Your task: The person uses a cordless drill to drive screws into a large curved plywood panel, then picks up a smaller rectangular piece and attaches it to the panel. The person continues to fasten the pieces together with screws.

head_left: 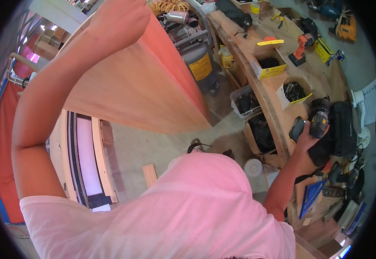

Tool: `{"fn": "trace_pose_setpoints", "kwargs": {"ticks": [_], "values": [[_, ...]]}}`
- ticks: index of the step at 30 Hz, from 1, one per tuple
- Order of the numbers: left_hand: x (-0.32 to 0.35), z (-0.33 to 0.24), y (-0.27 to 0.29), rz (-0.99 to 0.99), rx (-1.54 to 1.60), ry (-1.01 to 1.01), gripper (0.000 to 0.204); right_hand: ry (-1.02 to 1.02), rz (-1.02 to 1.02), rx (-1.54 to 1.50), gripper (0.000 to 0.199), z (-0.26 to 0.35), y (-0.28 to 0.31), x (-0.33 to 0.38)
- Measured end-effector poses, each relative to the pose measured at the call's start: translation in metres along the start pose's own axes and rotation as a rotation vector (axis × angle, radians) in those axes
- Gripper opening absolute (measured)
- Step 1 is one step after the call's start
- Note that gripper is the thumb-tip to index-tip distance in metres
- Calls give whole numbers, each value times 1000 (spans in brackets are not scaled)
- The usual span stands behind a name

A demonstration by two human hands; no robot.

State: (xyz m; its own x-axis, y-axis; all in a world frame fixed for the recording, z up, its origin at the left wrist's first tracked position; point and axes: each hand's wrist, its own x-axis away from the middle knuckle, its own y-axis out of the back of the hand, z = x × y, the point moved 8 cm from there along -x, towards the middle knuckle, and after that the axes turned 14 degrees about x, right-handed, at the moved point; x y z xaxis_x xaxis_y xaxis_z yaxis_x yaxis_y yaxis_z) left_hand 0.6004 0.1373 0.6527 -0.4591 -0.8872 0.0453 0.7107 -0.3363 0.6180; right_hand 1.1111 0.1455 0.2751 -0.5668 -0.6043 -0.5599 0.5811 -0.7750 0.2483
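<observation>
My right hand (312,136) is wrapped round the handle of a dark cordless drill (320,121) over the workbench at the right. The drill's battery end points toward the bench's near edge. My left arm reaches up over a large wooden panel box (136,99) with a reddish edge. At the top of the view my left hand (121,19) looks closed, its fingers curled under and hidden, so what it holds, if anything, does not show. Close to the drill stand an open box of dark screws (294,91) and a black case (343,129).
On the curved wooden workbench (263,101) lie another screw box (270,64), an orange-red drill (301,48) and a blue triangle square (312,196). A grey machine (196,60) stands behind the panel box. A wood offcut (150,175) and a white bucket (252,167) are on the floor.
</observation>
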Motion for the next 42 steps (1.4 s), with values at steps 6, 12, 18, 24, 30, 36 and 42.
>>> {"fn": "trace_pose_setpoints", "kwargs": {"ticks": [6, 12, 18, 24, 30, 36, 42], "values": [[0, -47, -45, 398, 368, 69, 20, -106, 44, -157, 104, -8, 7, 29], [-7, -148, -63, 187, 982, -55, 26, -128, 29, -62, 95, -5, 34, 69], [39, -317, -210, 209, 1669, 336, 23, -92, 290, 308, 28, 6, 44, 149], [342, -501, -433, 1208, 1479, 582, 43, -43, 1013, -25, 11, 83, -46, 221], [512, -472, -410, 1167, 1376, 870, 32, 281, 1070, -270, 40, 246, -155, 173], [463, -492, -353, 784, 1807, 1565, 39, 287, 733, -736, 74, 423, -206, 113], [472, -539, -347, 750, 1918, 1490, 39, 432, 703, -733, 83, 493, -214, 161]]}}
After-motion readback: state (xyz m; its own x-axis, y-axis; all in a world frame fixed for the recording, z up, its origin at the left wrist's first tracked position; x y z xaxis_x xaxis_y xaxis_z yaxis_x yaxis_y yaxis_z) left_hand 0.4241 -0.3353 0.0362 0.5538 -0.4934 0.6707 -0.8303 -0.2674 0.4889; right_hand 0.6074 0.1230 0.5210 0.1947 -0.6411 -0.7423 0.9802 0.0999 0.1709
